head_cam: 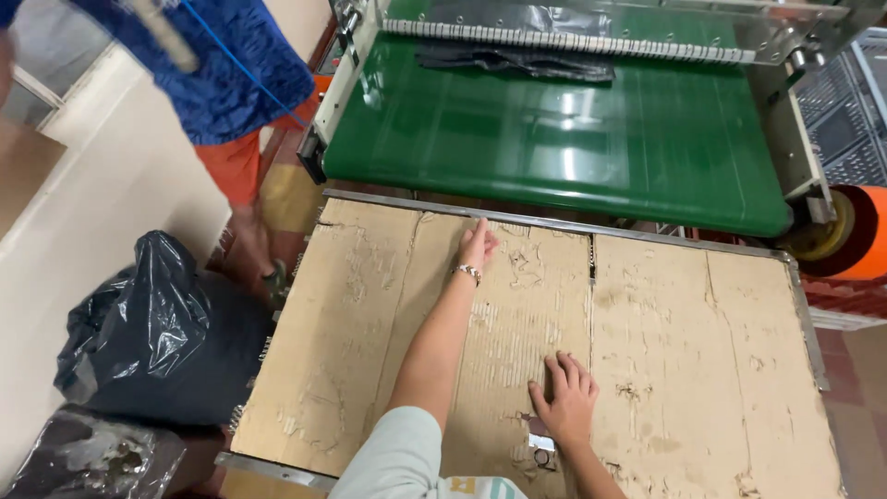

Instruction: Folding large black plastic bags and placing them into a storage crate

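Green conveyor belt [554, 139], black bags [157, 333], orange roll [864, 231], perhaps tape.

Two hands [477, 246] [565, 404], one cardboard sheet [665, 351], one green conveyor belt [591, 139] — and two black plastic bags [157, 333] [88, 457].

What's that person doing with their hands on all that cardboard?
A person leans over a table topped with worn, torn cardboard. Their left hand reaches toward the far edge, fingers flat on the cardboard, a bracelet on the wrist. Their right hand presses flat nearer to them. Neither hand holds anything. Just beyond is a green conveyor belt with a dark plastic bag lying on it. Another person stands to the left, beside black bags on the floor.
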